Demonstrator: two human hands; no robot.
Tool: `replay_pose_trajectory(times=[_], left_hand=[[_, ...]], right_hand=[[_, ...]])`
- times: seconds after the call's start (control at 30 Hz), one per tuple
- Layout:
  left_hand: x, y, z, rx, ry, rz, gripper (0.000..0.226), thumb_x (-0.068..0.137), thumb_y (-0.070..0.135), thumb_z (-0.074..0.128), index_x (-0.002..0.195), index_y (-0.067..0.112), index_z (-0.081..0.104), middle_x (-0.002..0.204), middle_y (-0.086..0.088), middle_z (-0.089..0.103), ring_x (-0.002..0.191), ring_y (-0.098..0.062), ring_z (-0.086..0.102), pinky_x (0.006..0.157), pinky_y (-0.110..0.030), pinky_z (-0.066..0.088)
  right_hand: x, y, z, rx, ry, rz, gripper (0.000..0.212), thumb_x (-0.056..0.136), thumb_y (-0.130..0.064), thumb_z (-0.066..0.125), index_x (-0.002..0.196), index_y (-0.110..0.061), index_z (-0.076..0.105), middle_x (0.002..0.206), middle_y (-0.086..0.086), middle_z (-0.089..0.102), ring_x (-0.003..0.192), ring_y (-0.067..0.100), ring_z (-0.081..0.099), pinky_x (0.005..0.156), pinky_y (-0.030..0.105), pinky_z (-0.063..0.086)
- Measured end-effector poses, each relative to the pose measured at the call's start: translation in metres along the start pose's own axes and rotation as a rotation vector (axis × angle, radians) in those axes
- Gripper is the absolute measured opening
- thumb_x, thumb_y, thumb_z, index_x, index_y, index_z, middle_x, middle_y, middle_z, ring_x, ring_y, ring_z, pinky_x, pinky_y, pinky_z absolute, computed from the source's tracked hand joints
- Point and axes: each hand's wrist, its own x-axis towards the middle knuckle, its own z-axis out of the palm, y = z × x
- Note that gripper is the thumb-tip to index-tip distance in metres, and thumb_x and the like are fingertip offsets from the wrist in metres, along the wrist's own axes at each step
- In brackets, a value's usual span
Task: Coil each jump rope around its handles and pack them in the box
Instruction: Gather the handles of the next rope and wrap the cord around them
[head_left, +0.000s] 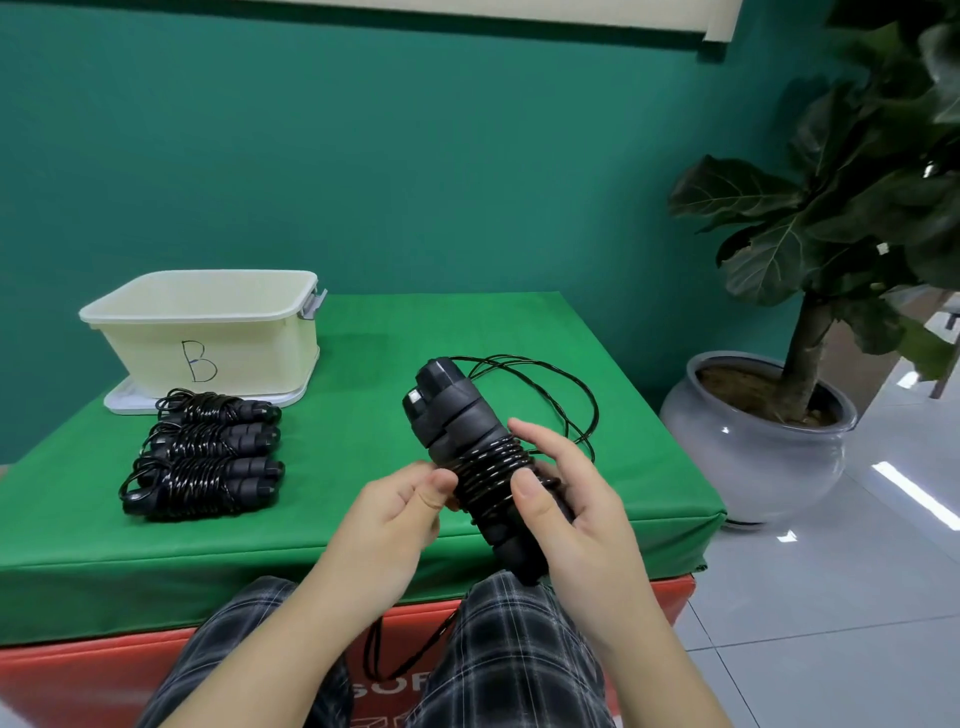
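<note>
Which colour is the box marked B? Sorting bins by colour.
Pale cream box, head view.

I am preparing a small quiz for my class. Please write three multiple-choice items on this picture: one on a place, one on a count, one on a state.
1. Where do the coiled ropes lie?
A. inside the box
B. on the green cloth in front of the box
C. on the floor

2. How many finished bundles lie there?
A. one
B. two
C. six

3. The rope in the hands is
A. partly wound
B. fully wound
C. not wound at all

Key: 1 B, they lie on the cloth before the box. 2 B, two bundles. 3 A, the right hand and left hand hold handles with loops still loose.
</note>
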Motion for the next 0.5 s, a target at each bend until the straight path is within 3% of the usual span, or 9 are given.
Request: replay_pose_trajectory(times=[0.2,0.3,0.37,0.43,0.5], left_hand=[[0.000,0.001,-0.007,0.257,0.117,0.033,0.054,0.071,0.068,0.038,0.048,0.019,0.038,0.041,0.009,0.038,0.043,-0.007,0.034,0.044,-0.018,0.024],[-0.002,0.005,-0.008,0.275,0.129,0.020,0.054,0.079,0.060,0.045,0.048,0.018,0.036,0.040,0.008,0.034,0.041,-0.007,0.033,0.043,-0.018,0.024],[-0.003,0.009,-0.007,0.247,0.128,0.014,0.053,0.082,0.058,0.047,0.048,0.018,0.035,0.041,0.007,0.030,0.041,-0.007,0.029,0.043,-0.019,0.022],[-0.006,0.015,-0.004,0.211,0.120,0.023,0.039,0.077,0.050,0.045,0.048,0.024,0.040,0.041,0.010,0.034,0.041,-0.005,0.032,0.044,-0.015,0.025],[-0.007,0.018,-0.001,0.203,0.098,0.050,0.028,0.078,0.044,0.045,0.054,0.031,0.052,0.044,0.015,0.043,0.046,-0.001,0.040,0.048,-0.012,0.029]], right_hand=[[0.005,0.007,0.003,-0.189,0.075,-0.121,0.029,0.082,-0.049,0.050,0.110,-0.056,0.056,0.124,-0.026,0.050,0.117,0.006,0.053,0.094,0.032,0.045],[0.006,0.009,0.006,-0.222,0.108,-0.163,0.028,0.088,-0.041,0.047,0.110,-0.048,0.063,0.119,-0.024,0.055,0.119,-0.001,0.049,0.096,0.011,0.035],[0.006,0.008,0.006,-0.290,0.102,-0.152,0.030,0.094,-0.032,0.044,0.114,-0.050,0.056,0.120,-0.027,0.054,0.118,-0.008,0.046,0.094,0.004,0.031],[0.007,0.009,0.003,-0.366,0.079,-0.077,0.029,0.096,-0.032,0.038,0.118,-0.051,0.045,0.124,-0.031,0.047,0.118,-0.016,0.039,0.094,0.001,0.027],[0.008,0.010,-0.003,-0.381,0.046,0.012,0.034,0.091,-0.045,0.040,0.125,-0.047,0.042,0.126,-0.035,0.041,0.118,-0.019,0.036,0.099,0.004,0.029]])
